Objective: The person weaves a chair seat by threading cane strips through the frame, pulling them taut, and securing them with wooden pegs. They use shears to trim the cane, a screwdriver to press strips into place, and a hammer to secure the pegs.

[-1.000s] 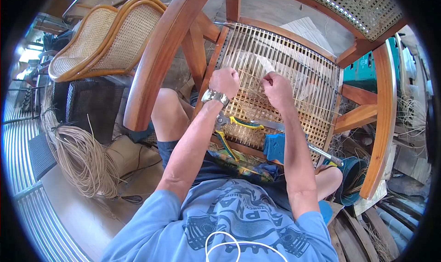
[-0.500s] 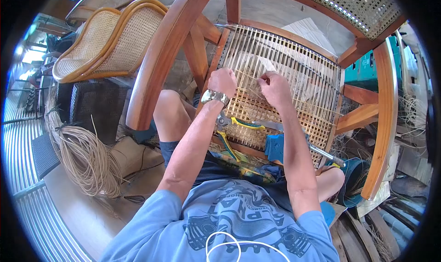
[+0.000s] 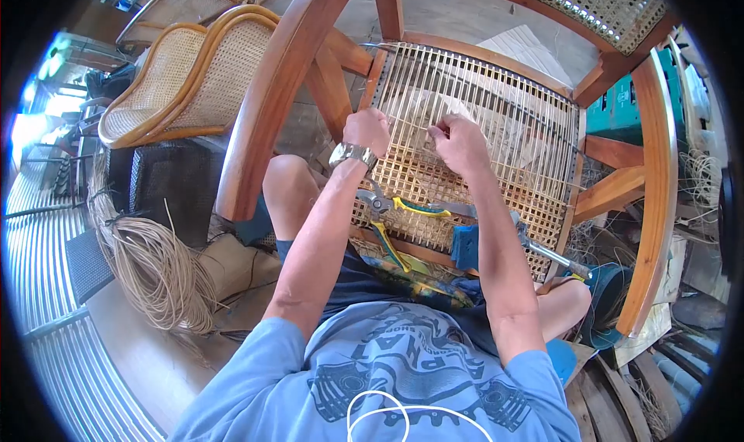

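Note:
A wooden chair frame [image 3: 267,93] stands before me with a partly woven cane seat [image 3: 465,74]. Parallel strands run along its far part; the near part is a closed grid. My left hand [image 3: 367,130], a watch on its wrist, is closed at the seat's left edge; what its fingers hold is hidden. Over the middle of the weave, my right hand [image 3: 463,144] is closed in a pinch on a thin cane strand. Yellow-and-green-handled pliers [image 3: 380,203] lie open on the near edge. Beside them are a blue block-like piece [image 3: 465,247] and a metal rod-like tool [image 3: 546,254].
A coil of cane [image 3: 159,264] lies at left, below rattan chairs with woven backs [image 3: 225,74]. Green crates [image 3: 620,113] stand behind the chair's right side. Wood pieces [image 3: 604,395] and loose cane scraps lie at lower right.
My left hand has shifted slightly left, toward the seat's rail. The right hand has moved a little left and away from me, still pinched. The camera view has tilted slightly.

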The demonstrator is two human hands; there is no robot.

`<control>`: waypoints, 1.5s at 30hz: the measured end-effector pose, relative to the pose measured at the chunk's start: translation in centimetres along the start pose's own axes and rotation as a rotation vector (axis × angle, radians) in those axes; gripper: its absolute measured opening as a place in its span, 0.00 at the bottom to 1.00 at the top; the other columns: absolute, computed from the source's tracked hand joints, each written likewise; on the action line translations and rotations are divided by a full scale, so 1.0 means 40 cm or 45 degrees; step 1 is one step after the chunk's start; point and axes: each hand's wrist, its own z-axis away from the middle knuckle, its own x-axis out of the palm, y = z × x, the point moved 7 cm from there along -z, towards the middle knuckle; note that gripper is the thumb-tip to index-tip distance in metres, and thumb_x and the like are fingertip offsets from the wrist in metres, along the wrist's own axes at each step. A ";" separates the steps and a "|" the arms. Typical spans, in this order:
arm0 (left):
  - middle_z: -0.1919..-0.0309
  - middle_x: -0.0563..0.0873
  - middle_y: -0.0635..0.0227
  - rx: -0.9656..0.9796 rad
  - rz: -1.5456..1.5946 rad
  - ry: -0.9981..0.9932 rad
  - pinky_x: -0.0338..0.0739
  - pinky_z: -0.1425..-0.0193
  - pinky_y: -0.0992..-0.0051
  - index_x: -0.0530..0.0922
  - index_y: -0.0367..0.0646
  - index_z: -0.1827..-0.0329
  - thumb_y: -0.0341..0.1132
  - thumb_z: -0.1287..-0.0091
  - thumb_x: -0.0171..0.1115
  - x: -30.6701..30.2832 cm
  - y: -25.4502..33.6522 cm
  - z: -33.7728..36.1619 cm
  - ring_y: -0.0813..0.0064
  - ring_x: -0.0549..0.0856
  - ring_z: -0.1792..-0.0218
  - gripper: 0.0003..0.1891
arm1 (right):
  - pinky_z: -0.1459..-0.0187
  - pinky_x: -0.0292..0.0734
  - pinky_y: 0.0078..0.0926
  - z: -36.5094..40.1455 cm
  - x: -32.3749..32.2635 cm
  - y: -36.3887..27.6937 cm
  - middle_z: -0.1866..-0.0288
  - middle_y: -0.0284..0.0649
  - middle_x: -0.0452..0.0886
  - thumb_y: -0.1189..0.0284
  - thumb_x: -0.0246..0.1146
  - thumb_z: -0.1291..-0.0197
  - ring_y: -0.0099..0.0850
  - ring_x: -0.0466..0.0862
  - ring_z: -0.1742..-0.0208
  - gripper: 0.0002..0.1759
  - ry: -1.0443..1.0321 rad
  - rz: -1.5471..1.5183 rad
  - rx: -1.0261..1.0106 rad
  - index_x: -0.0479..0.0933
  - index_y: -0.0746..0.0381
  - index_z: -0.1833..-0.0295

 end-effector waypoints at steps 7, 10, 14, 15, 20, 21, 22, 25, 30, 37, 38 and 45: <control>0.62 0.92 0.57 -0.058 -0.110 -0.139 0.85 0.49 0.63 0.90 0.51 0.58 0.40 0.35 0.66 0.000 -0.001 -0.028 0.60 0.91 0.61 0.09 | 0.48 0.80 0.46 -0.016 0.011 0.032 0.59 0.52 0.88 0.65 0.64 0.39 0.51 0.87 0.54 0.14 0.010 -0.057 -0.023 0.86 0.64 0.59; 0.65 0.92 0.63 -0.114 -0.078 -0.269 0.85 0.51 0.68 0.89 0.48 0.57 0.39 0.34 0.67 0.008 -0.011 -0.053 0.69 0.92 0.62 0.08 | 0.47 0.81 0.46 -0.021 0.017 0.035 0.58 0.53 0.88 0.64 0.63 0.41 0.51 0.87 0.54 0.15 -0.039 -0.052 -0.004 0.87 0.64 0.58; 0.71 0.91 0.65 -0.101 -0.148 -0.382 0.85 0.60 0.70 0.89 0.44 0.62 0.37 0.33 0.65 0.035 -0.013 -0.088 0.72 0.90 0.70 0.09 | 0.47 0.81 0.46 -0.021 0.015 0.036 0.58 0.53 0.88 0.65 0.62 0.43 0.50 0.88 0.54 0.16 -0.079 -0.071 0.005 0.86 0.65 0.57; 0.74 0.91 0.65 -0.110 -0.132 -0.416 0.85 0.63 0.71 0.89 0.43 0.65 0.37 0.33 0.63 0.047 -0.026 -0.095 0.73 0.89 0.73 0.10 | 0.47 0.81 0.46 -0.021 0.016 0.040 0.58 0.53 0.88 0.65 0.62 0.43 0.50 0.88 0.54 0.16 -0.079 -0.073 0.007 0.86 0.65 0.57; 0.78 0.88 0.67 0.501 -0.464 -0.553 0.81 0.69 0.71 0.86 0.41 0.73 0.40 0.35 0.58 0.098 -0.044 -0.124 0.76 0.84 0.78 0.15 | 0.47 0.81 0.46 -0.025 0.017 0.043 0.58 0.53 0.88 0.67 0.61 0.43 0.50 0.88 0.54 0.15 -0.117 -0.095 0.062 0.86 0.65 0.58; 0.78 0.87 0.67 0.270 -0.257 -0.559 0.81 0.70 0.71 0.86 0.41 0.72 0.40 0.35 0.59 0.062 -0.033 -0.111 0.76 0.84 0.77 0.14 | 0.47 0.81 0.46 -0.026 0.017 0.042 0.58 0.53 0.88 0.67 0.61 0.43 0.50 0.88 0.54 0.15 -0.115 -0.097 0.063 0.86 0.65 0.58; 0.77 0.87 0.66 0.038 -0.048 -0.561 0.80 0.70 0.71 0.86 0.41 0.71 0.41 0.36 0.59 0.040 -0.035 -0.096 0.76 0.84 0.77 0.14 | 0.47 0.81 0.46 -0.025 0.018 0.043 0.58 0.52 0.88 0.67 0.61 0.43 0.50 0.88 0.54 0.15 -0.123 -0.096 0.066 0.86 0.65 0.57; 0.76 0.88 0.65 -0.040 0.055 -0.533 0.80 0.69 0.70 0.87 0.41 0.69 0.42 0.36 0.60 0.013 -0.021 -0.073 0.76 0.83 0.76 0.14 | 0.47 0.81 0.46 -0.031 0.026 0.043 0.58 0.51 0.89 0.67 0.61 0.42 0.49 0.88 0.54 0.15 -0.111 -0.088 0.064 0.86 0.63 0.56; 0.68 0.89 0.58 -0.008 -0.013 -0.480 0.83 0.55 0.63 0.88 0.43 0.61 0.43 0.36 0.59 -0.003 -0.008 -0.067 0.62 0.88 0.66 0.15 | 0.48 0.81 0.46 -0.023 0.023 0.016 0.57 0.48 0.89 0.63 0.65 0.40 0.47 0.88 0.54 0.13 -0.036 -0.069 0.076 0.87 0.59 0.55; 0.67 0.89 0.56 -0.013 -0.213 -0.386 0.84 0.48 0.60 0.89 0.44 0.64 0.42 0.35 0.56 0.022 -0.034 -0.091 0.57 0.89 0.61 0.15 | 0.48 0.81 0.44 -0.028 0.030 0.043 0.57 0.45 0.90 0.62 0.66 0.39 0.43 0.88 0.52 0.13 -0.136 -0.067 0.214 0.88 0.56 0.54; 0.78 0.88 0.63 -0.012 -0.189 -0.340 0.85 0.56 0.65 0.88 0.44 0.73 0.43 0.36 0.55 0.032 -0.052 -0.102 0.64 0.89 0.72 0.17 | 0.48 0.81 0.44 -0.028 0.034 0.045 0.56 0.45 0.90 0.62 0.66 0.39 0.43 0.88 0.52 0.13 -0.157 -0.085 0.243 0.88 0.56 0.54; 0.75 0.89 0.61 -0.068 -0.285 -0.436 0.85 0.52 0.62 0.87 0.46 0.70 0.45 0.35 0.53 0.047 -0.080 -0.099 0.62 0.90 0.69 0.17 | 0.47 0.81 0.42 -0.022 0.047 0.021 0.55 0.44 0.90 0.62 0.64 0.38 0.41 0.88 0.51 0.14 -0.182 -0.136 0.290 0.87 0.56 0.52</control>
